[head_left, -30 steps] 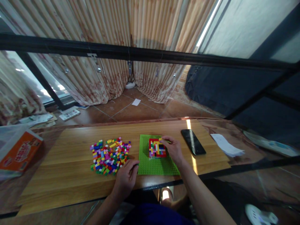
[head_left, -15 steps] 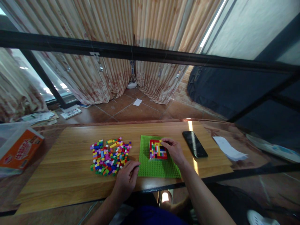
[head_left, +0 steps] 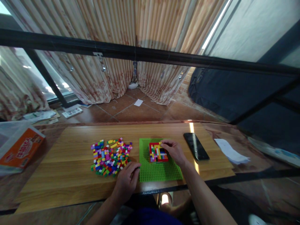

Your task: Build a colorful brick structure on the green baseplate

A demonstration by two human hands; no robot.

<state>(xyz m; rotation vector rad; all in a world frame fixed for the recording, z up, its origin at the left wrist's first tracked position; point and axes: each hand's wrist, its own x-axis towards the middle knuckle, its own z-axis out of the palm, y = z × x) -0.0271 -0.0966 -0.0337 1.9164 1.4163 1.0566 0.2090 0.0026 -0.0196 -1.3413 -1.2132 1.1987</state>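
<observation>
With fingertips clamped on a small yellow plastic brick (head_left: 160, 143) at the far edge of the square multicoloured build (head_left: 155, 154) on the green studded baseplate (head_left: 161, 173), the right hand (head_left: 174, 152) seemingly needed level pressure, while the left hand (head_left: 127, 177) had fingers together.

No text is legible at this resolution. The orange rectangular label (head_left: 14, 155) on the translucent plastic box (head_left: 10, 129) carries large, pale, slanted lettering; its individual characters cannot be resolved. The flat white rectangular item (head_left: 72, 112) on the brown tiled floor (head_left: 122, 116) bears dark printed marks, too small to read.
</observation>
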